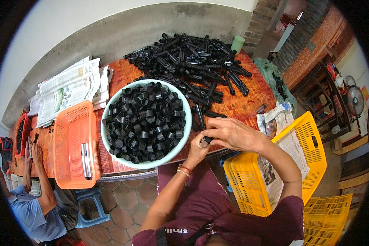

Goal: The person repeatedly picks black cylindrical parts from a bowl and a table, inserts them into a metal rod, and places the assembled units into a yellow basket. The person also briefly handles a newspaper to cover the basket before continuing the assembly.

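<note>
In front of my body, at the table's edge, both hands meet on a small black plastic piece (208, 140). My left hand (197, 151) is closed around it from below, and its fingers are partly hidden. From the right, my right hand (235, 134) pinches at the same piece with thumb and fingers. Just beyond them a slim black tube (199, 116) points away from me; whether it touches my left hand I cannot tell. Left of my hands, a pale green basin (187, 135) is heaped with short black caps (145, 123). A large pile of black tubes (188, 61) lies at the back.
An orange basket (63, 135) with a few silver tubes (86, 160) stands left of the basin. Newspapers (69, 88) lie behind it. At my right is a yellow crate (250, 186) lined with newspaper. A co-worker (39, 209) sits at far left, near a blue stool (90, 209).
</note>
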Action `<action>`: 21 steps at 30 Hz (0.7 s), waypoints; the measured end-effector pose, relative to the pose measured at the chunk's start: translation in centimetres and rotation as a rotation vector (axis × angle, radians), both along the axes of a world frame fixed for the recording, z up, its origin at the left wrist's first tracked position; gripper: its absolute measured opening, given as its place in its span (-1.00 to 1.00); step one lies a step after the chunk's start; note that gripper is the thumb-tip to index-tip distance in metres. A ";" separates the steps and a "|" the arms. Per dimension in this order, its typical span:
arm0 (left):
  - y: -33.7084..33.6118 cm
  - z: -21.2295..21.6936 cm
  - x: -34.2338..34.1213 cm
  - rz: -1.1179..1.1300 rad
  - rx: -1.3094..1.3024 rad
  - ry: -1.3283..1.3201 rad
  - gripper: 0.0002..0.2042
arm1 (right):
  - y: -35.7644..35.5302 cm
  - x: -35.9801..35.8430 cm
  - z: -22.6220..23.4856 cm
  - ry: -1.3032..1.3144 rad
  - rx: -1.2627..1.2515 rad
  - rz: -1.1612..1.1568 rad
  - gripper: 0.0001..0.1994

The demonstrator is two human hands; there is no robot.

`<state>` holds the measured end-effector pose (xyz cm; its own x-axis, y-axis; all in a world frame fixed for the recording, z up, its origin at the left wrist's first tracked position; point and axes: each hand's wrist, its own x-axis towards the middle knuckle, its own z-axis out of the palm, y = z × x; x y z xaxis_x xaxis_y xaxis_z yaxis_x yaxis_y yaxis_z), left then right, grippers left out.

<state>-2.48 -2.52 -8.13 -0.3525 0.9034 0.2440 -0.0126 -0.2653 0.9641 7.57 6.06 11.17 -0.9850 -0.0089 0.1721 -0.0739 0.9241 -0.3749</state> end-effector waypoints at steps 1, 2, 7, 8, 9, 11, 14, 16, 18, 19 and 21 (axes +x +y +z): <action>-0.1 0.0 -0.1 -0.011 -0.034 0.032 -0.69 | 0.0 -0.1 0.2 -0.023 0.018 0.018 -0.80; -0.2 -0.1 -0.4 -0.021 -0.066 0.066 -0.69 | 0.1 -0.3 0.4 -0.042 0.038 0.037 -0.79; 0.0 0.4 0.0 -0.032 0.007 0.008 -0.77 | 0.5 -0.3 0.0 -0.071 0.022 0.058 -0.79; 0.1 1.0 0.2 -0.015 0.032 0.004 -0.81 | 0.6 0.0 -0.3 -0.069 0.004 0.043 -0.79; 0.2 1.2 0.4 0.002 0.056 0.001 -0.81 | 0.7 0.2 -0.4 -0.067 -0.014 0.027 -0.79; 0.6 0.7 0.7 0.008 0.020 0.062 -0.81 | 0.5 0.5 0.6 -0.122 -0.039 -0.038 -0.78; 1.0 0.5 1.3 0.008 0.023 0.077 -0.79 | 0.4 1.3 1.3 -0.160 -0.075 -0.123 -0.76; 1.3 0.0 1.7 0.007 0.007 0.108 -0.77 | 0.3 1.7 1.0 -0.138 -0.091 -0.176 -0.75; 1.4 -1.0 1.5 0.007 -0.053 0.187 -0.74 | -0.4 1.9 0.9 -0.088 -0.086 -0.230 -0.76; 1.5 -1.4 1.6 0.007 -0.046 0.195 -0.74 | -0.7 1.9 0.8 -0.064 -0.084 -0.256 -0.77; 1.4 -1.2 1.4 0.015 -0.034 0.216 -0.73 | -1.1 1.8 0.7 -0.091 -0.038 -0.307 -0.77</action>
<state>-1.06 -1.10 -9.29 -0.3090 0.9075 0.2844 0.1988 -0.2308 0.9525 9.40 4.94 11.86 -0.9520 0.2962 0.0777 0.2421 0.8833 -0.4014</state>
